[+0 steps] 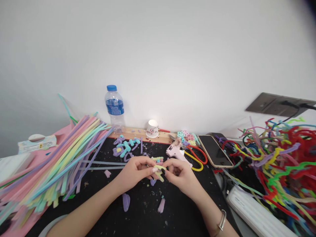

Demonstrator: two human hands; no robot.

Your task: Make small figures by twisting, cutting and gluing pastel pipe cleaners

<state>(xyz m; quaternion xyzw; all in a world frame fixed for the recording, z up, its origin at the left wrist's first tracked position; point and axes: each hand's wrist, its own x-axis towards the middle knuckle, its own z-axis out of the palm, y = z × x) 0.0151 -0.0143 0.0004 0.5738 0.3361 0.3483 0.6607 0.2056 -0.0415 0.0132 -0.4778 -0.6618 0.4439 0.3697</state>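
At the middle of the black mat, my left hand (141,169) pinches a pale yellow fuzzy piece (160,176) between thumb and fingers. My right hand (178,172) grips the same piece from the other side, its dark-nailed fingertips close to my left thumb. Part of the yellow piece hangs below the fingertips. Just behind the hands are small pastel fuzzy pieces (157,159). Nearer to me on the mat lie a purple petal shape (126,202) and a small pink tuft (161,205).
Bundled pastel pipe cleaners (71,158) lie left, tangled coloured ones (283,171) right. Behind stand a bottle (115,107) and a paper cup (152,128). A glue gun (176,151), scissors (197,158), a phone (215,150) and a white power strip (256,212) lie to the right.
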